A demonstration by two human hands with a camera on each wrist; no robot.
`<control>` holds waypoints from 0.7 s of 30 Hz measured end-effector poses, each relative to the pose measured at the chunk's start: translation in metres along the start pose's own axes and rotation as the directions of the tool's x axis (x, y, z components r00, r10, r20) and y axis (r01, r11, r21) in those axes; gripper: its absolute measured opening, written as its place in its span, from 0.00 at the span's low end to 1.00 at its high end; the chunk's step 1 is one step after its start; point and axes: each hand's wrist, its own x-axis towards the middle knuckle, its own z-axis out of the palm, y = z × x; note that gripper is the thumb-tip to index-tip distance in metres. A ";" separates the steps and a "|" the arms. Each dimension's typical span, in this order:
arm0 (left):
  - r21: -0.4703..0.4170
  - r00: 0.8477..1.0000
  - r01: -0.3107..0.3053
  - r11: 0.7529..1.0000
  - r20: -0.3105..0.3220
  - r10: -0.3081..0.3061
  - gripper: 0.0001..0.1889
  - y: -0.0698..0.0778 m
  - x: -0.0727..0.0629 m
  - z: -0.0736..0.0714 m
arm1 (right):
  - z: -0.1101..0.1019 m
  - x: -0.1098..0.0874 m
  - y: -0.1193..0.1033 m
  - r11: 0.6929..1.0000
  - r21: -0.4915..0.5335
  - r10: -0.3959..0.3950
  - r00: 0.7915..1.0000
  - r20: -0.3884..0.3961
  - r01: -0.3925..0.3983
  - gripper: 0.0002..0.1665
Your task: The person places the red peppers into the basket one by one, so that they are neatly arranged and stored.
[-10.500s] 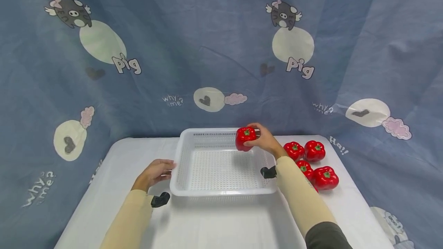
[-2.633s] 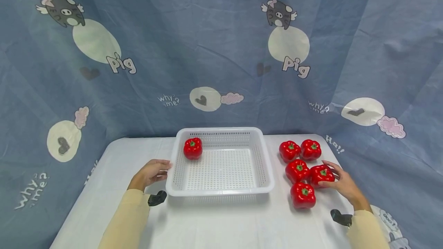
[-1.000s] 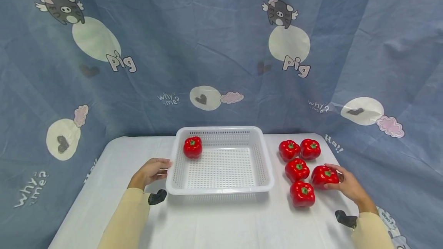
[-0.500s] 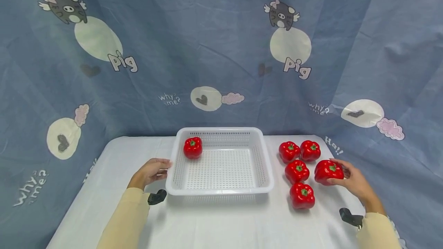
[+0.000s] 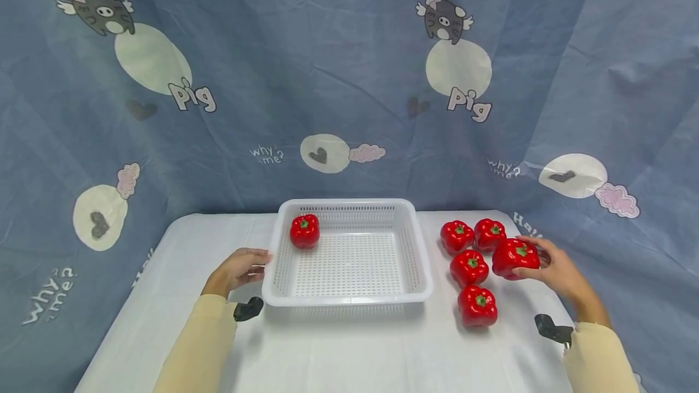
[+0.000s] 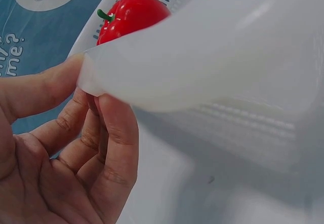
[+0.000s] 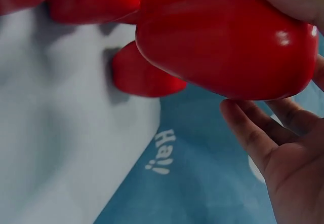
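My right hand (image 5: 559, 267) grips a red bell pepper (image 5: 515, 258) between thumb and fingers, raised off the table at the right. In the right wrist view the held bell pepper (image 7: 228, 39) fills the upper middle, the fingertips under its side. My left hand (image 5: 240, 269) pinches the left rim of a white plastic basket (image 5: 349, 301); the left wrist view has thumb and fingers (image 6: 119, 133) on that rim. One red bell pepper (image 5: 304, 231) sits inside the basket at its back left corner, its green stem showing in the left wrist view.
Several red bell peppers (image 5: 469, 268) stand grouped on the white table (image 5: 349, 350), right of the basket. The nearest pepper (image 5: 477, 306) is at the front of that group. A blue printed cloth (image 5: 349, 77) hangs behind the table's back edge.
My right hand has taken the bell pepper from beside the group, first rightward, then up and slightly back left. My left hand and the basket stay put. Earlier, one pepper went into the basket.
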 end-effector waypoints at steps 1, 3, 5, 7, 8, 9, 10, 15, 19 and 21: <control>-0.001 1.000 0.000 1.000 0.001 0.000 0.27 0.000 0.000 0.000 | 0.000 0.001 -0.002 1.000 0.004 0.002 1.000 0.002 -0.002 0.53; -0.004 1.000 -0.002 1.000 0.000 0.002 0.27 0.000 0.000 -0.001 | 0.000 0.003 -0.006 1.000 0.007 -0.007 1.000 0.006 0.007 0.53; -0.007 1.000 -0.004 1.000 0.001 0.004 0.27 0.000 0.000 -0.001 | 0.001 0.005 -0.010 1.000 0.013 -0.013 1.000 0.009 0.013 0.53; -0.012 1.000 -0.004 1.000 0.001 0.004 0.27 0.000 0.000 -0.001 | 0.002 0.007 -0.013 1.000 0.011 -0.019 1.000 0.008 0.019 0.53; -0.017 1.000 -0.002 1.000 -0.001 0.002 0.26 0.000 0.000 0.000 | 0.003 0.008 -0.015 1.000 0.015 -0.023 1.000 0.007 0.022 0.53; -0.021 1.000 0.000 1.000 -0.002 0.000 0.26 0.000 0.000 0.000 | 0.004 0.009 -0.017 1.000 0.018 -0.026 1.000 0.006 0.026 0.52; -0.022 1.000 0.002 1.000 -0.003 -0.002 0.25 0.000 0.000 0.000 | 0.004 0.010 -0.018 0.999 0.021 -0.029 1.000 0.005 0.029 0.52; -0.022 1.000 0.001 1.000 -0.003 -0.001 0.26 0.000 0.000 0.000 | 0.009 0.015 -0.026 0.998 0.042 -0.056 0.998 0.006 0.055 0.51; -0.024 1.000 0.002 1.000 -0.006 -0.002 0.26 -0.001 0.001 0.000 | 0.013 0.021 -0.029 0.996 0.054 -0.072 0.997 0.016 0.071 0.50; -0.027 1.000 0.002 1.000 -0.004 -0.002 0.26 -0.002 0.002 -0.001 | 0.014 0.023 -0.031 0.996 0.057 -0.073 0.997 0.022 0.071 0.50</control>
